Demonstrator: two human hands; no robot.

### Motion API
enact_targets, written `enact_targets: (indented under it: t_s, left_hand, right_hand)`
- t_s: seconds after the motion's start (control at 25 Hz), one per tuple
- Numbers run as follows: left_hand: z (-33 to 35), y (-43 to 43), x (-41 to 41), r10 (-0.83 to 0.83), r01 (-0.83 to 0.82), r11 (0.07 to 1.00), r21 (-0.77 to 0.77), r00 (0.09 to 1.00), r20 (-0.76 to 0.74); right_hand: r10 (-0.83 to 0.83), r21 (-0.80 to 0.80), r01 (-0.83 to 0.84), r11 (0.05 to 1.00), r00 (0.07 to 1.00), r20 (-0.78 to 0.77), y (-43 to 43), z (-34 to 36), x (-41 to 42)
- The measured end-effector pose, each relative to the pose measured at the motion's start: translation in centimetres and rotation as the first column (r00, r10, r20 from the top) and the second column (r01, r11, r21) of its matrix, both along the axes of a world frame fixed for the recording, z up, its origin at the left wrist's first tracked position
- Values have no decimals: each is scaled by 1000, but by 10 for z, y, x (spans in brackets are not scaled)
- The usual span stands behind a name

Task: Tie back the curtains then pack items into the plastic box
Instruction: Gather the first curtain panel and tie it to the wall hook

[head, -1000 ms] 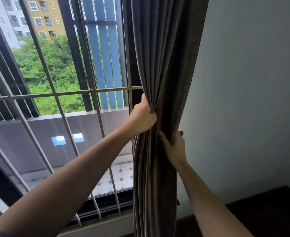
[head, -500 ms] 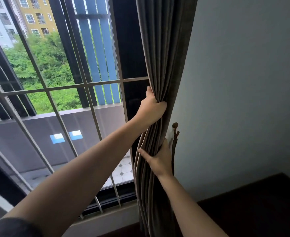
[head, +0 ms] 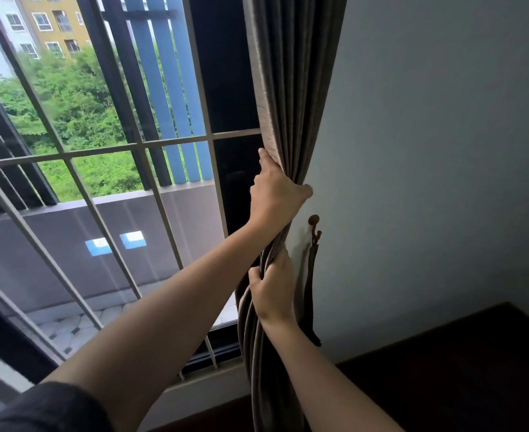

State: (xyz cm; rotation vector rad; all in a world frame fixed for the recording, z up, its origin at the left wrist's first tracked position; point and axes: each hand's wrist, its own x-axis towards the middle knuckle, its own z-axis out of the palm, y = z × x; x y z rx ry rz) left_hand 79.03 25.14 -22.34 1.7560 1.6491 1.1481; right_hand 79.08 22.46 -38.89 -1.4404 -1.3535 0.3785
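Note:
A grey-brown curtain (head: 291, 88) hangs gathered in folds at the right side of the window, next to the wall. My left hand (head: 274, 194) grips the bunched folds from the window side, fingers wrapped around them. My right hand (head: 272, 288) holds the same bundle lower down. On the wall just right of the curtain is a dark hook (head: 314, 222), and a dark tie-back strap (head: 310, 288) hangs down from it, apart from both hands. No plastic box is in view.
The window (head: 116, 151) with pale metal bars fills the left half, with a balcony wall behind it. A grey wall (head: 444, 151) stands on the right. Dark flooring (head: 475, 369) lies at the bottom right.
The curtain bundle has been pushed further right toward the wall, uncovering the hook and strap. My right hand shifted from behind the folds to gripping them lower down.

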Motion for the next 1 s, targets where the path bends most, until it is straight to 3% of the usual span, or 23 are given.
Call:
enact_targets:
  t_s: [0.2,0.4,1.0]
  left_hand:
    - [-2,13,-4,146,-143,983,112,989,-20]
    - [-9,24,3,176,-153,965,215,980,-92]
    - [-14,26,-11,224,-184,947,263,966,-130]
  right_hand:
    - [-10,50,6,999,997,70,5,-4,6]
    - [-53,117,49,992,998,28,7,0,-7]
    - [-49,216,19,976,990,132,13,-15,2]
